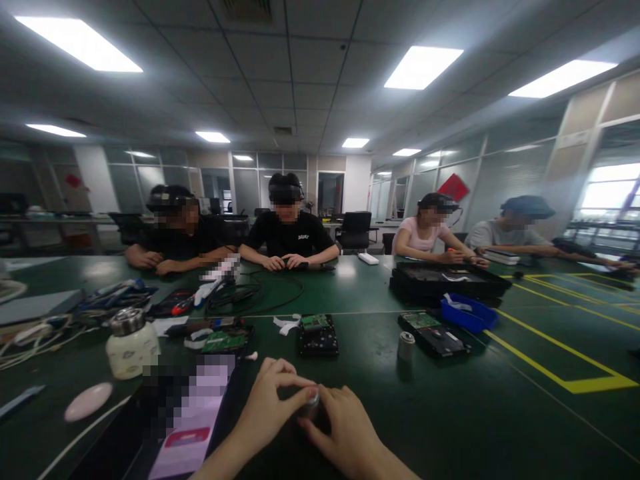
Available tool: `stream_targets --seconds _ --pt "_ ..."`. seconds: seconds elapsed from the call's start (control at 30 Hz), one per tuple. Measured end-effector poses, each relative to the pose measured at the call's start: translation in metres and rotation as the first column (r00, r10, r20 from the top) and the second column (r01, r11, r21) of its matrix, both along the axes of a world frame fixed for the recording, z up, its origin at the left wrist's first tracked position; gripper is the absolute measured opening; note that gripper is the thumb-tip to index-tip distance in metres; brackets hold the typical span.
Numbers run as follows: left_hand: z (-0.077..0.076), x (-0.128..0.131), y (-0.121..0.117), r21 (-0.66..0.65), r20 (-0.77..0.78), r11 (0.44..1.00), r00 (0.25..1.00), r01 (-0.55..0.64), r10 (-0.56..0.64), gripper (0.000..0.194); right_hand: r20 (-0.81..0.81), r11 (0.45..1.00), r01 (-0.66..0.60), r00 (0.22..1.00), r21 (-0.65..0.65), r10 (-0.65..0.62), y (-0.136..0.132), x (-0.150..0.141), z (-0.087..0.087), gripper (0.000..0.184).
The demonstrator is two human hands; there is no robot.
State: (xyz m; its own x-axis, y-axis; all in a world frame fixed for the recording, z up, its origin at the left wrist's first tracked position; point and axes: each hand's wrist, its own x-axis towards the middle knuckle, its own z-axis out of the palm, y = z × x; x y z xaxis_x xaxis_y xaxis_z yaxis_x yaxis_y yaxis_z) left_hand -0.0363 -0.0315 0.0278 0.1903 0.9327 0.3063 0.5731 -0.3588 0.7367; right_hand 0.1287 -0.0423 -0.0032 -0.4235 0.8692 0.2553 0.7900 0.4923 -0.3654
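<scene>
Both my hands meet around a small silver metal cylinder (312,404) on the green table, close in front of me. My left hand (273,397) has its thumb and forefinger pressed at the cylinder's top. From the other side, the fingers and thumb of my right hand (345,420) wrap it, hiding most of its body. A similar silver cylinder (407,347) stands upright farther right. Beyond my hands lies a black device with a green circuit board (319,335). Another such opened device (435,333) lies near the standing cylinder.
Left of my arms are a screen (193,420), a cream bottle (133,347), a pink oval object (89,401) and cables. A blue tray (469,313) and a large black case (450,283) sit at the right. Several people sit across the green table (500,413).
</scene>
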Motion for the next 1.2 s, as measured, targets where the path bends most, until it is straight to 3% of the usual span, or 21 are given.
stream_targets --seconds 0.33,0.5,0.7,0.83,1.0,1.2 --pt "-0.008 0.006 -0.003 0.019 0.07 0.995 0.993 -0.095 0.094 0.022 0.0 1.0 0.022 1.0 0.005 -0.022 0.0 -0.001 0.0 0.027" --pt "-0.009 0.003 0.001 -0.037 0.061 0.998 0.997 0.042 -0.04 0.022 -0.015 1.0 0.009 1.0 0.014 -0.009 0.0 0.0 0.0 0.023" --pt "0.001 -0.009 0.007 -0.154 0.069 0.961 0.973 0.23 -0.221 0.02 -0.005 1.0 -0.001 1.0 -0.001 0.001 0.001 0.0 0.0 0.028" --pt "0.003 -0.005 0.003 -0.112 0.023 0.987 0.993 0.119 -0.117 0.018 -0.005 1.0 -0.001 1.0 -0.009 0.0 0.002 0.0 0.0 0.03" --pt "-0.007 0.005 -0.003 -0.083 0.059 0.993 0.994 -0.084 0.089 0.021 0.012 1.0 0.006 1.0 -0.03 -0.006 0.0 -0.001 0.002 0.027" --pt "-0.013 0.009 -0.006 -0.03 0.103 0.991 0.986 -0.128 0.13 0.025 0.034 1.0 0.005 0.999 -0.016 -0.004 -0.001 -0.001 0.003 0.027"
